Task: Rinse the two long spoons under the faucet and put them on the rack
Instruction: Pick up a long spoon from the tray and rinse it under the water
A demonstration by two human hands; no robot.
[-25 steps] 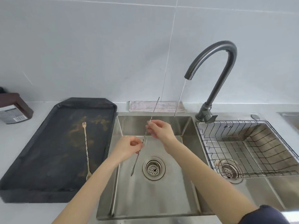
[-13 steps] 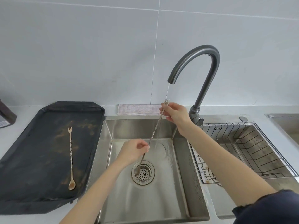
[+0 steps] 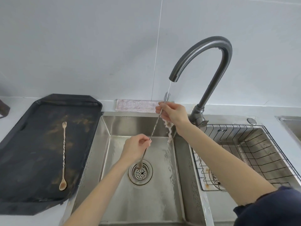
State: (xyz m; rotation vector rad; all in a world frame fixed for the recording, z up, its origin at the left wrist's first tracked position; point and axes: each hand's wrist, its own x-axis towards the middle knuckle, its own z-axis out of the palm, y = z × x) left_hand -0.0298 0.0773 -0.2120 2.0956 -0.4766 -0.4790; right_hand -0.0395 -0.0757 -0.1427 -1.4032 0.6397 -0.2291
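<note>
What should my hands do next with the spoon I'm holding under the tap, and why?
Probably slide the spoon up so its bowl end, now low over the drain, meets the water stream. Only the forked top is under the faucet; the left hand and right hand hold it slanted.

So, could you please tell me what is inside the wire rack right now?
The rack holds no spoons yet. Through its wires only the basin and a drain show. The right forearm covers its near corner, so that part cannot be checked.
</note>
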